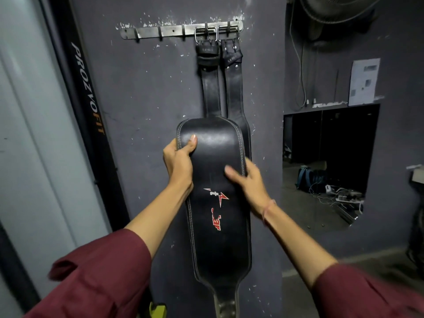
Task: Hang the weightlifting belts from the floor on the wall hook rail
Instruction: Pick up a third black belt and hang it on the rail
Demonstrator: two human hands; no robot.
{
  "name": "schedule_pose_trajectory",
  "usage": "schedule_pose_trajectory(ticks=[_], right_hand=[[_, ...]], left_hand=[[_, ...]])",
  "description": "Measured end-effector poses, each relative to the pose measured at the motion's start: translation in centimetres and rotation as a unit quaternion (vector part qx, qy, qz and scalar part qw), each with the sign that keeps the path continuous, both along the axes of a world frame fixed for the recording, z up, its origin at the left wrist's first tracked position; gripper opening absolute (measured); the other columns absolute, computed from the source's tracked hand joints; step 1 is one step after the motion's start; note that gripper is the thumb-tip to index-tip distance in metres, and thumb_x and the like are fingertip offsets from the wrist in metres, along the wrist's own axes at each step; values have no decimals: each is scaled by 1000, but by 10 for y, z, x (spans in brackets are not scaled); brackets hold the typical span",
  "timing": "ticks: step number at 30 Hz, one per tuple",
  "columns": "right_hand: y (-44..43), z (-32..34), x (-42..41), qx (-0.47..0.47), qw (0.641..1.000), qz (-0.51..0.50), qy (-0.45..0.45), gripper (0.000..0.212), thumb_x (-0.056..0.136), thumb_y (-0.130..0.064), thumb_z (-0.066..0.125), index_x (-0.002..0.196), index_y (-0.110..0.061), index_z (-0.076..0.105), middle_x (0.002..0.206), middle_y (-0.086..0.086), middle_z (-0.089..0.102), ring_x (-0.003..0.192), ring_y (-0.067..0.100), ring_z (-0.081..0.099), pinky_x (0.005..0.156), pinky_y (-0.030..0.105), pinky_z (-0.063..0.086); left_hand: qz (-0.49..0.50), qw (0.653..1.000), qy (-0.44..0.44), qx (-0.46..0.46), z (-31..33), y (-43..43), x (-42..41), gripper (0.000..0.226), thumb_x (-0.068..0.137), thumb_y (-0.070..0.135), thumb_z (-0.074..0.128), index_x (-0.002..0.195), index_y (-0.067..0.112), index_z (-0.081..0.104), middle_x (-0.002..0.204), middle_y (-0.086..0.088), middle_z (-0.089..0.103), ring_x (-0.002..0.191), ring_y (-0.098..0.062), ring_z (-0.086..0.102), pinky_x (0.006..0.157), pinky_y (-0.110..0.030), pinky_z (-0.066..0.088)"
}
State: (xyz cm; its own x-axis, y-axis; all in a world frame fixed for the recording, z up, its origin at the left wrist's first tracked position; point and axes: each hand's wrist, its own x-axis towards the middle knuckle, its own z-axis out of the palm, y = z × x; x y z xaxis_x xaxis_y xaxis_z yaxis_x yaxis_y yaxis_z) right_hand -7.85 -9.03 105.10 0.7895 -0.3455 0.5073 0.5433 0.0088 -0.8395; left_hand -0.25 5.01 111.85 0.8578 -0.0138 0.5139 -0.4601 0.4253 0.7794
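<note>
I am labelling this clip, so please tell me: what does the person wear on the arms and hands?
Both arms have loose maroon sleeves, the left sleeve and the right sleeve, pushed up so the forearms are bare. The right wrist carries a thin pinkish thread band. The left hand and right hand have no gloves; no rings are visible.

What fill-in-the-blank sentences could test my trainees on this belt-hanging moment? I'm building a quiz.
1. The number of belts already hanging from the hook rail is ____.
2. The wide black belt is gripped by ____ hands, the left hand and the right hand.
3. The hanging belts occupy the rail's ____ end.
4. The person's sleeves are coloured ____.

Missing words: two; both; right; maroon
</note>
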Motion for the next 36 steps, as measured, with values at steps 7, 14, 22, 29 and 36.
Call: schedule_pose_trajectory(ticks=[7,14,22,29,36], right_hand=[[24,-120,-40,11,993,21,112,44,81,-13,73,123,-18,62,123,6,70,116,25,65,98,36,53],[27,56,-12,15,998,-36,-51,48,77,12,71,122,2,57,115,19,70,106,29,69,91,41,58],[26,83,-8,66,987,-93,-109,33,68,15,73,99,4,68,90,13,73,83,24,70,78,42,60],[7,97,-16,77,982,-116,-125,31,68,13,73,97,6,67,94,18,71,86,26,69,79,42,60],[12,68,-21,78,986,-90,-117,30,69,13,73,96,0,69,92,15,73,85,26,71,79,43,60]], left_hand=[[-13,1000,6,-4,10,3,14,14,73,21,75,77,9,69,81,-10,65,78,-21,60,75,-42,51],[-72,997,-30,-6,18,8,10,4,84,16,71,85,12,72,92,-13,74,88,-28,70,88,-54,56],[-25,982,-81,169,-74,28,-17,42,70,13,88,107,15,69,98,9,75,86,1,72,77,-16,55],[-70,976,63,196,-196,38,-55,41,58,5,93,92,18,74,91,3,79,84,-11,75,71,-20,58],[4,981,-90,172,-64,23,-35,30,62,27,93,84,14,77,84,5,79,78,-10,75,68,-26,59]])
